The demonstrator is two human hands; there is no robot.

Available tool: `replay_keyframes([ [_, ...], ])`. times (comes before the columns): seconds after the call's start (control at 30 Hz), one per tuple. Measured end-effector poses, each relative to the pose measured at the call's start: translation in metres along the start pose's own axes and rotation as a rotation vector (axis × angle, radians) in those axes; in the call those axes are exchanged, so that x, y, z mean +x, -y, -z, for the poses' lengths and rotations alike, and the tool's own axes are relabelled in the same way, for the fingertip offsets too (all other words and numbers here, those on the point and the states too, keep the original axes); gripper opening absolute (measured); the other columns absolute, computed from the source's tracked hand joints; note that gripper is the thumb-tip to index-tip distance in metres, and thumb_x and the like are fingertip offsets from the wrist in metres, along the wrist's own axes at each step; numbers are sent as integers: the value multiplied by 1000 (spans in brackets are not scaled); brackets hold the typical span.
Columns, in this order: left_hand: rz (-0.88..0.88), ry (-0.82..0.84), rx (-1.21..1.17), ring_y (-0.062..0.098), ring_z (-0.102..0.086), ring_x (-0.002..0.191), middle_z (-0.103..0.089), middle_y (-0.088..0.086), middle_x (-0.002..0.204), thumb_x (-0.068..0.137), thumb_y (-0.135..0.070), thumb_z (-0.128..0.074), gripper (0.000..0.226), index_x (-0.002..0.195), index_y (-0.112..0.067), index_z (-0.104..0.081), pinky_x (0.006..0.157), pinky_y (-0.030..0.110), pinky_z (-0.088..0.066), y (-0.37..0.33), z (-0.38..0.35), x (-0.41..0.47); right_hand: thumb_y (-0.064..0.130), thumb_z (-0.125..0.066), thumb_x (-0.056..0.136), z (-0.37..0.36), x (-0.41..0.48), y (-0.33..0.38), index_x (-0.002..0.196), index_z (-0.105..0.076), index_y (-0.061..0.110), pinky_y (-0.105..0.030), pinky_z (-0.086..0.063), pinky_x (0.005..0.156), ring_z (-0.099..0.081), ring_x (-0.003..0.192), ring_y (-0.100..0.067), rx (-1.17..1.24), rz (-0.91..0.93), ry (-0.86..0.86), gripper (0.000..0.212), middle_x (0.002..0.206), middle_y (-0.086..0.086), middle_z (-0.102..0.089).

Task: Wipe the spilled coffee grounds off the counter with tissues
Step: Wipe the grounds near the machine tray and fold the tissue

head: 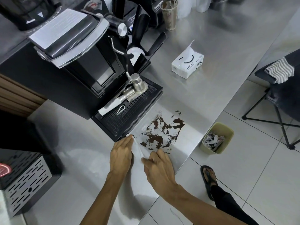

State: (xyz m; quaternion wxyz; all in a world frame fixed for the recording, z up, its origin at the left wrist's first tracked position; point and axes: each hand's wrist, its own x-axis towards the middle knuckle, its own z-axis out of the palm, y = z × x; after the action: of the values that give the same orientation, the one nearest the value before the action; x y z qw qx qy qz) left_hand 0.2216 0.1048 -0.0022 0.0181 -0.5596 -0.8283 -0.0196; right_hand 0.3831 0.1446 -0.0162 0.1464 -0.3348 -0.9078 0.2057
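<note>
Dark coffee grounds (159,132) lie scattered on the steel counter (191,96), just right of the espresso machine's drip tray (128,111). A white tissue (138,151) lies flat on the counter at the near edge of the spill. My left hand (121,155) rests flat on the tissue's left side with fingers straight, pointing toward the drip tray. My right hand (158,168) pinches the tissue's right edge between curled fingers and thumb. A white tissue pack (187,66) with one sheet sticking up stands further back on the counter.
A black espresso machine (76,54) fills the left. A metal cup (169,15) stands at the back. On the floor right of the counter edge sits a beige bin (227,133) with crumpled tissues, beside my sandalled foot (209,177) and a folding chair (279,95).
</note>
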Motion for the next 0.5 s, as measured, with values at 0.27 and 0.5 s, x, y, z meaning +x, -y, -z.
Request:
replay_keyframes([
  [0.27, -167, 5, -85, 25, -70, 101, -72, 10, 110, 57, 6, -86, 52, 106, 0, -73, 91, 39, -53, -9, -5, 29, 18, -70, 77, 7, 1, -15, 89, -73, 23, -33, -43, 62, -43, 74, -21, -16, -83, -46, 13, 72, 1, -54],
  [0.5, -166, -105, -51, 31, -70, 98, -72, 17, 107, 64, 5, -83, 45, 107, 6, -71, 84, 46, -58, 13, 2, -5, 22, -73, 73, 14, -9, 1, 89, -75, 25, -32, -43, 62, -47, 73, -18, 29, -14, -80, 16, 72, 5, -56],
])
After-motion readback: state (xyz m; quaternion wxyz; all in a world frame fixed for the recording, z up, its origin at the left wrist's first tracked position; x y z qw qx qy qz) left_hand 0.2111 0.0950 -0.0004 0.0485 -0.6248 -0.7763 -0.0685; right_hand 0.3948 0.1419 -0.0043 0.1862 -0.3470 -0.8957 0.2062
